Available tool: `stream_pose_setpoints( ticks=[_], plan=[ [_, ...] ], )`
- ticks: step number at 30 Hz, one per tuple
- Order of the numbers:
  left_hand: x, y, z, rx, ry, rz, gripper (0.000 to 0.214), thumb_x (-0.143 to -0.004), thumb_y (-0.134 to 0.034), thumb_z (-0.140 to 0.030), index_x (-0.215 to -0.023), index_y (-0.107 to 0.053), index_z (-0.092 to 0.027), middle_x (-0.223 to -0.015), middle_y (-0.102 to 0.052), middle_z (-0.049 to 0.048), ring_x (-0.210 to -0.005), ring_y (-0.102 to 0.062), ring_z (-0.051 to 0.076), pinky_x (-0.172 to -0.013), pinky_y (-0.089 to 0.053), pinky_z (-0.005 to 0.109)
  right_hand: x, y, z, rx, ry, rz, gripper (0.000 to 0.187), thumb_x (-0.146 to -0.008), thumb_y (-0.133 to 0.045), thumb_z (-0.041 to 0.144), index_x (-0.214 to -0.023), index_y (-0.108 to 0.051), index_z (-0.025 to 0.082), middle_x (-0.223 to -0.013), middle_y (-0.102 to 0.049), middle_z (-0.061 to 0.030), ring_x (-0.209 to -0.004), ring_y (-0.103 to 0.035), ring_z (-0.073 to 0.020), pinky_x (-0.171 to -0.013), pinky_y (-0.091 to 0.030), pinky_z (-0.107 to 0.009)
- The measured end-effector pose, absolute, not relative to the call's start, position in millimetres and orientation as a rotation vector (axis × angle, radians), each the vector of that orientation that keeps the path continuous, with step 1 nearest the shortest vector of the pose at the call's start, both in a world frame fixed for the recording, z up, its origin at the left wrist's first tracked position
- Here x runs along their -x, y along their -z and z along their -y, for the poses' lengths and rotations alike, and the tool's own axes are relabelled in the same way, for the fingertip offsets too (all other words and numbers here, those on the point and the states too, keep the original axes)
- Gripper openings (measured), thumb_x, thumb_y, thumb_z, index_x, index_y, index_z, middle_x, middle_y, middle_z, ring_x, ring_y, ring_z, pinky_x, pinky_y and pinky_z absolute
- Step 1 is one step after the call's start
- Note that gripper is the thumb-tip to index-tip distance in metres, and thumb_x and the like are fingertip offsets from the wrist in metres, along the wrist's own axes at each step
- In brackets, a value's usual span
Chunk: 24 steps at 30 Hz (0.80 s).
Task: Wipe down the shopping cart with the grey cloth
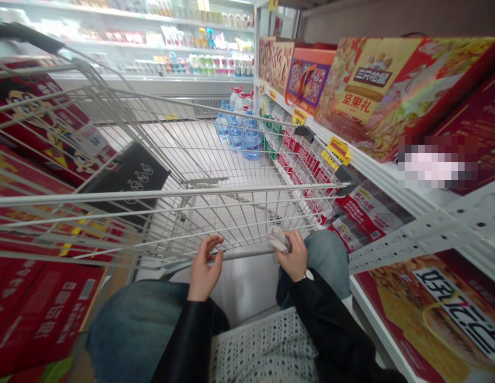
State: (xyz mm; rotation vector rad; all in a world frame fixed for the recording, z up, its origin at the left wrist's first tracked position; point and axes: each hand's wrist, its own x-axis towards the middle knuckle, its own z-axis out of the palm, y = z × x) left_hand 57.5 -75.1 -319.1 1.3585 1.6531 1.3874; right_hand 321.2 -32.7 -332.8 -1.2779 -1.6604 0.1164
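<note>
A metal wire shopping cart (pixel 239 190) stands across in front of me, close to my knees. My left hand (pixel 205 271) is at its lower rail, with fingers and thumb curled about the bar; how tightly they close is hard to see. In my right hand (pixel 294 256) is a crumpled greyish-white cloth (pixel 278 239), pinched between thumb and fingers against the lower right part of the basket. No goods show inside the wire basket. A dark folding panel (pixel 125 181) with white symbols sits at the cart's left end.
Shelves with gift boxes (pixel 359 90) rise close on my right, above packs of bottled water (pixel 365 213). Large water bottles (pixel 241 127) stand on the floor beyond the cart. Red boxes (pixel 43 308) are stacked at left. A lit refrigerated display (pixel 151 48) spans the back.
</note>
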Motion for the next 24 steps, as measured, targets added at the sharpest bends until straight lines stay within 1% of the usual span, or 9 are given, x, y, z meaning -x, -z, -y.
stream_pose_setpoints(
  ticks=[6, 8, 13, 15, 20, 22, 24],
  plan=[
    [-56.0, 320.8, 76.7, -1.358, -1.388, -1.657, 0.042, -0.084, -0.062, -0.042, -0.121, -0.053, -0.022, -0.122, -0.068, 0.0125, -0.121, -0.064, 0.025, -0.078, -0.052, 0.031, -324.8, 310.4, 32.7, 1.281, -0.111, 1.603, 0.031, -0.081, -0.068, 0.02, -0.111, -0.065, 0.024, -0.095, -0.061, -0.0042, -0.091, -0.059, -0.021, -0.081, -0.051, -0.035],
    [-56.3, 320.9, 76.8, -1.357, -1.39, -1.657, 0.042, -0.084, -0.062, -0.042, -0.121, -0.053, -0.023, -0.123, -0.068, 0.0125, -0.121, -0.064, 0.025, -0.077, -0.052, 0.031, -325.2, 312.0, 32.0, 1.288, -0.117, 1.597, 0.029, -0.08, -0.069, 0.02, -0.109, -0.065, 0.024, -0.094, -0.061, -0.0038, -0.09, -0.059, -0.021, -0.081, -0.051, -0.035],
    [-56.4, 321.1, 76.4, -1.355, -1.393, -1.656, 0.043, -0.084, -0.062, -0.041, -0.122, -0.053, -0.023, -0.122, -0.068, 0.0121, -0.121, -0.064, 0.025, -0.077, -0.052, 0.03, -325.1, 328.4, 32.5, 1.313, -0.146, 1.619, 0.019, -0.079, -0.07, 0.022, -0.096, -0.065, 0.024, -0.086, -0.061, -0.0013, -0.084, -0.059, -0.0198, -0.075, -0.05, -0.032],
    [-55.9, 321.7, 76.5, -1.355, -1.395, -1.657, 0.043, -0.084, -0.062, -0.042, -0.121, -0.052, -0.023, -0.122, -0.068, 0.0124, -0.121, -0.064, 0.025, -0.077, -0.052, 0.031, -325.4, 327.0, 33.3, 1.308, -0.145, 1.623, 0.02, -0.079, -0.07, 0.022, -0.098, -0.065, 0.024, -0.088, -0.062, -0.0016, -0.085, -0.059, -0.0199, -0.076, -0.051, -0.032],
    [-54.7, 321.5, 77.2, -1.353, -1.39, -1.667, 0.044, -0.084, -0.061, -0.042, -0.122, -0.053, -0.022, -0.122, -0.067, 0.0134, -0.121, -0.064, 0.026, -0.077, -0.053, 0.031, -326.5, 309.1, 33.0, 1.282, -0.117, 1.604, 0.029, -0.082, -0.069, 0.022, -0.111, -0.065, 0.024, -0.095, -0.063, -0.0043, -0.091, -0.06, -0.0208, -0.083, -0.051, -0.035],
    [-54.7, 320.3, 77.4, -1.355, -1.387, -1.667, 0.043, -0.084, -0.061, -0.042, -0.121, -0.053, -0.022, -0.122, -0.067, 0.0135, -0.121, -0.064, 0.026, -0.077, -0.053, 0.031, -326.8, 309.7, 32.5, 1.284, -0.114, 1.603, 0.029, -0.082, -0.069, 0.022, -0.111, -0.065, 0.024, -0.095, -0.062, -0.0046, -0.091, -0.06, -0.021, -0.082, -0.052, -0.035],
    [-55.1, 319.0, 77.5, -1.357, -1.386, -1.665, 0.043, -0.084, -0.061, -0.042, -0.121, -0.053, -0.022, -0.122, -0.067, 0.0133, -0.121, -0.064, 0.026, -0.077, -0.053, 0.031, -326.9, 316.9, 32.5, 1.294, -0.12, 1.611, 0.025, -0.081, -0.069, 0.023, -0.106, -0.065, 0.024, -0.091, -0.062, -0.0035, -0.089, -0.06, -0.0208, -0.079, -0.052, -0.034]
  ],
)
